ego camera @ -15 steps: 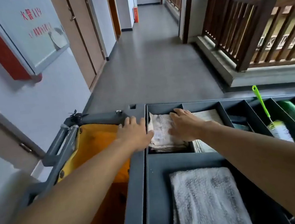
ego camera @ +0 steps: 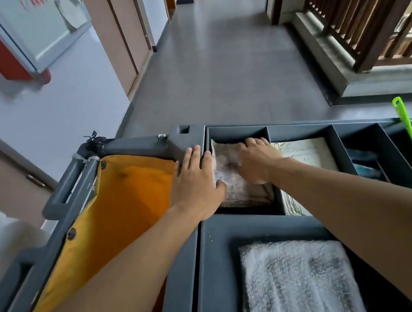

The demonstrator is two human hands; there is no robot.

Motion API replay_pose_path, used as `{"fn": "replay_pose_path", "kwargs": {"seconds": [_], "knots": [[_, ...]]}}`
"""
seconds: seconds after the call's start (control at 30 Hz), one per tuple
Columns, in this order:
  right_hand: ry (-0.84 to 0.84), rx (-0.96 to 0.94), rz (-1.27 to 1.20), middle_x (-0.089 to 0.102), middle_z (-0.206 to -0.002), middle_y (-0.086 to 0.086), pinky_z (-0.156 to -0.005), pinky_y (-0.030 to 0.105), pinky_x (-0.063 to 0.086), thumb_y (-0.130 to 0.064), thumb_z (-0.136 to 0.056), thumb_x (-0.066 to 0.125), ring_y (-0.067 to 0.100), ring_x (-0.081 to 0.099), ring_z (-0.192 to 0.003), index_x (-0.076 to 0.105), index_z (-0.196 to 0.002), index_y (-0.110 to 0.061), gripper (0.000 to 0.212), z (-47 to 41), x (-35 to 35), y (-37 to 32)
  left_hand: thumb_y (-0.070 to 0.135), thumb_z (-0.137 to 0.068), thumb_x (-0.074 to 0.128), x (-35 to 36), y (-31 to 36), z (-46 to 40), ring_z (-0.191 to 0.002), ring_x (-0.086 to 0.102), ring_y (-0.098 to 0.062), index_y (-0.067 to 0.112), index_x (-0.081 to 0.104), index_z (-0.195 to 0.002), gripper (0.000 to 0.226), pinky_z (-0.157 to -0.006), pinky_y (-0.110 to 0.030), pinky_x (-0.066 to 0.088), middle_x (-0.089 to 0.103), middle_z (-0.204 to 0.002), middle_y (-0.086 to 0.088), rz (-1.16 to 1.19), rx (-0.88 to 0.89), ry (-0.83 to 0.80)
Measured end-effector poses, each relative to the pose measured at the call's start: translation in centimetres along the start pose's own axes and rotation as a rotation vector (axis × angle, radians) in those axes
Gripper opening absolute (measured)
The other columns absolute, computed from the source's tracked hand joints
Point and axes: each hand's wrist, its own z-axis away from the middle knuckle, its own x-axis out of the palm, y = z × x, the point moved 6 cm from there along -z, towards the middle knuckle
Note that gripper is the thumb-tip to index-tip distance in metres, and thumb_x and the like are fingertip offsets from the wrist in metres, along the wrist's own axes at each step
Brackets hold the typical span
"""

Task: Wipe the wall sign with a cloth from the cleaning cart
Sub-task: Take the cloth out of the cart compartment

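Red lettering on wall sign (ego camera: 39, 28) — blurred, unreadable.

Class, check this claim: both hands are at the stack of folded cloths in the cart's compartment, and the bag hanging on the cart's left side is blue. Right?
Not quite. The bag is orange, not blue, as the head view shows. The rest holds: the left hand and right hand are at the stack of folded cloths in the cart's compartment.

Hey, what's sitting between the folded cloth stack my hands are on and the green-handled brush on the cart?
In the head view, between the cloth stack and the brush lie a second pale folded cloth and a compartment holding something dark bluish, too unclear to name.
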Motion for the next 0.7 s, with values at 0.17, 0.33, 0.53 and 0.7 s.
{"fn": "replay_pose_path", "kwargs": {"seconds": [0.17,0.33,0.53,0.7], "knots": [[-0.017,0.026,0.076,0.042,-0.149,0.021,-0.122,0.049,0.013,-0.066,-0.096,0.042,0.035,0.037,-0.142,0.031,-0.151,-0.003,0.085,-0.8,0.4,-0.4,0.046,-0.093,0.044,-0.2,-0.1,0.2,-0.156,0.007,-0.025,0.018,0.021,-0.158,0.074,-0.124,-0.047,0.017,0.015,-0.168,-0.008,0.015,-0.008,0.023],[-0.007,0.043,0.077,0.045,-0.139,0.021,-0.117,0.049,0.024,-0.071,-0.093,0.041,0.038,0.043,-0.133,0.040,-0.144,-0.003,0.086,-1.1,0.3,-0.7,0.044,-0.093,0.045,-0.2,-0.1,0.3,-0.156,0.008,-0.024,0.018,0.022,-0.157,0.073,-0.124,-0.046,0.020,0.016,-0.168,-0.007,0.024,-0.016,0.039],[0.046,0.040,-0.075,0.052,-0.130,0.019,-0.102,0.047,0.041,-0.064,-0.095,0.041,0.037,0.050,-0.125,0.050,-0.134,-0.005,0.072,-1.0,0.2,-0.9,0.042,-0.093,0.047,-0.2,-0.1,0.2,-0.156,0.008,-0.024,0.019,0.023,-0.157,0.072,-0.123,-0.047,0.023,0.017,-0.168,-0.006,0.022,-0.026,0.041],[0.066,-0.002,-0.095,0.057,-0.120,0.016,-0.082,0.040,0.048,-0.043,-0.091,0.066,0.038,0.060,-0.114,0.050,-0.126,-0.004,0.055,-0.5,-0.6,-1.0,0.042,-0.092,0.053,-0.1,0.0,0.2,-0.155,0.011,-0.024,0.020,0.026,-0.156,0.073,-0.122,-0.047,0.025,0.020,-0.167,-0.007,0.021,-0.030,0.058]]}}
